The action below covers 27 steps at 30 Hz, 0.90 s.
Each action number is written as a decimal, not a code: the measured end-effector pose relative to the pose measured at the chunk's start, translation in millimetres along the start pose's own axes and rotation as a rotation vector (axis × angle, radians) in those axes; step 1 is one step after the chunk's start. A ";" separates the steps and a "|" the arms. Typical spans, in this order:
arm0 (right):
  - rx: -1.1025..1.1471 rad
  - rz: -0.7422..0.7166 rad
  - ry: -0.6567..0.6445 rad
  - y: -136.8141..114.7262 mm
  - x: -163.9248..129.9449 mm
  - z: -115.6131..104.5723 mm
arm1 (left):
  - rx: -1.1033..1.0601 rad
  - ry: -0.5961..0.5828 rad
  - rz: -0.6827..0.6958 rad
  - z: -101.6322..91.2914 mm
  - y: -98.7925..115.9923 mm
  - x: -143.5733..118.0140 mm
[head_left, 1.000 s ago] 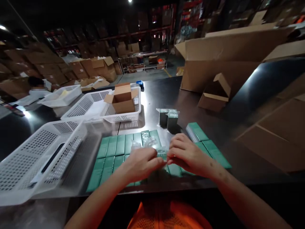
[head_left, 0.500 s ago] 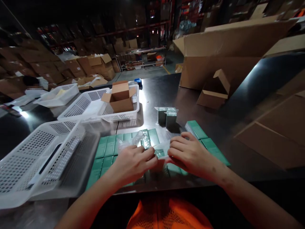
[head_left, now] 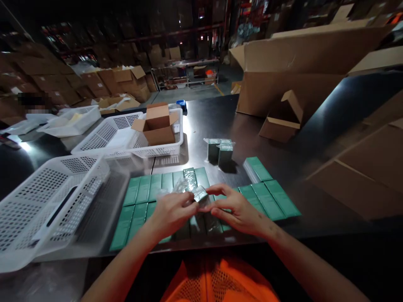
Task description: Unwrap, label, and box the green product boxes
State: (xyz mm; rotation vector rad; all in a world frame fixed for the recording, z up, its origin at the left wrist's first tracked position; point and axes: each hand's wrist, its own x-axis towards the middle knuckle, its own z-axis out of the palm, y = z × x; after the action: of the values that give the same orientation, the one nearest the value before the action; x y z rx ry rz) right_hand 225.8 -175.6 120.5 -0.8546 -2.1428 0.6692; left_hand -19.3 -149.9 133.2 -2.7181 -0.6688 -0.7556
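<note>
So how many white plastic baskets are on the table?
4. One basket at the near left, two side by side in the middle, the right one holding a cardboard box, and one far left. Others may be out of view.

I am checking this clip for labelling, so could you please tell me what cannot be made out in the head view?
- The small wrapped box: the left hand and right hand cover most of it.
- Print on the green boxes: too small and dim.
- Contents of the open carton: hidden by its flaps.
- The near white basket: cut off by the left edge.
</note>
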 end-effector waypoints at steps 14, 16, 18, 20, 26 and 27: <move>0.207 0.180 0.164 11.7 24.5 33.1 | -0.246 0.383 -0.496 47.1 24.1 -45.2; 0.213 0.161 0.185 11.1 28.0 36.7 | -0.308 0.398 -0.612 49.2 29.6 -42.7; 0.205 0.144 0.222 9.3 30.0 39.2 | -0.354 0.391 -0.679 51.1 35.8 -39.6; 0.193 0.135 0.265 6.8 29.0 40.5 | -0.382 0.381 -0.687 53.8 42.1 -38.0; 0.125 0.130 0.320 -1.1 12.2 31.7 | -0.534 0.361 -0.662 63.5 48.8 -44.7; 0.120 0.139 0.312 -1.0 9.6 29.6 | -0.572 0.339 -0.645 64.1 47.6 -45.6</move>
State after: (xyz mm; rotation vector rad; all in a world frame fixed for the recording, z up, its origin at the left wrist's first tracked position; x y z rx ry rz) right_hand 197.6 -174.9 107.5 -0.9792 -1.7605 0.6776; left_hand -3.4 -185.7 50.0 -2.7042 -1.4490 -1.7408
